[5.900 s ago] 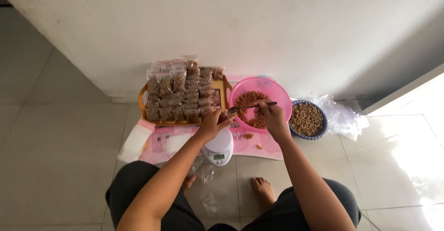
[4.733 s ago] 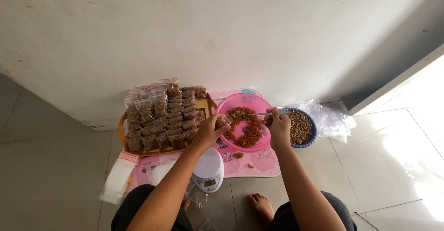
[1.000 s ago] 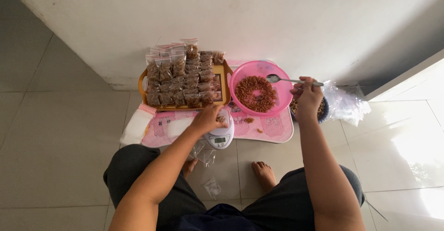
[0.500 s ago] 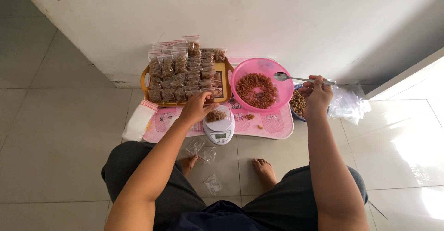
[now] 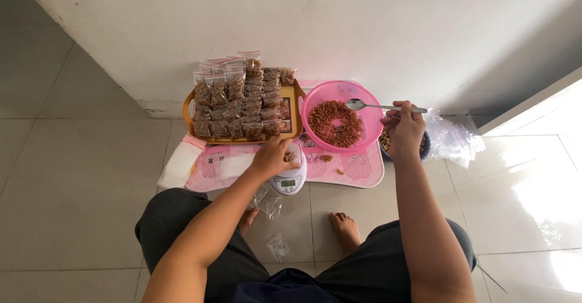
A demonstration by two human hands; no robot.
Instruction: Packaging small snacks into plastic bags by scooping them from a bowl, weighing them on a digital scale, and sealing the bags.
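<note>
The small clear plastic bag of brown snack pieces (image 5: 290,156) sits on the white kitchen scale (image 5: 288,179), at 7 o'clock from the pink plastic bowl (image 5: 371,126). It looks light, floppy and slippery, best pinched at its open top. The left hand (image 5: 273,157) reaches forward, fingers curled on that bag. The right hand (image 5: 402,130) is raised, gripping a metal spoon (image 5: 379,106) over the bowl's rim.

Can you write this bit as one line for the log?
left hand: on bag on scale | right hand: holds spoon over pink bowl
</note>
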